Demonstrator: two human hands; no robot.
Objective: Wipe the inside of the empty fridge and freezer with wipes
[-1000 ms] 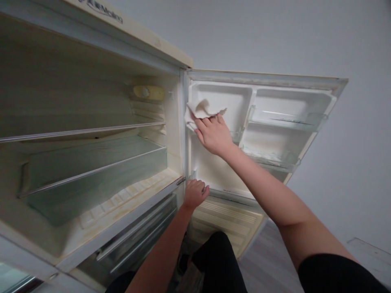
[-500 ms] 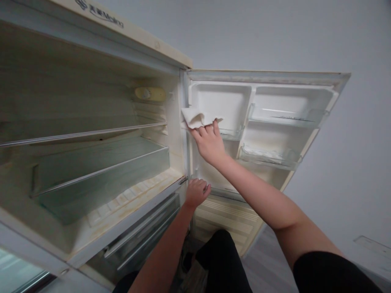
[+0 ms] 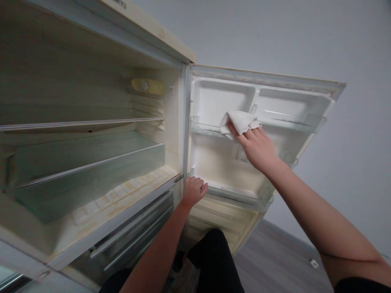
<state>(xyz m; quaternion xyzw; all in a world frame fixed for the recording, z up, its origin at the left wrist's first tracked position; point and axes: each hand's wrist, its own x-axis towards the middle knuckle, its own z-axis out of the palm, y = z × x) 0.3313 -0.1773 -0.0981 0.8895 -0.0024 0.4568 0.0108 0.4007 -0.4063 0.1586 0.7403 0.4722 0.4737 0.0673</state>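
A white cloth (image 3: 241,122) is bunched in my right hand (image 3: 259,147), whose fingers are closed on it. This hand is in front of the open upper refrigerator door (image 3: 222,162), by the middle of its inner side, near the clear door shelves (image 3: 205,127). My left hand (image 3: 194,190) is lower, by the hinge side of that door, close to the cabinet edge. Its fingers are curled in; what they grip, if anything, is hidden. To the left stands the open refrigerator compartment (image 3: 172,134) with yellowish stains along its floor.
Inside the compartment are a glass shelf (image 3: 91,122), a clear drawer (image 3: 100,175) and a yellow lamp cover with a knob (image 3: 148,86). Below is an open lower compartment with drawers (image 3: 137,232) and a ribbed lower door (image 3: 220,217). A small white object (image 3: 314,263) lies on the floor.
My right hand has carried the cloth rightward, from the door's hinge edge to the middle of its shelves. My left hand stays by the hinge. The view has shifted slightly.
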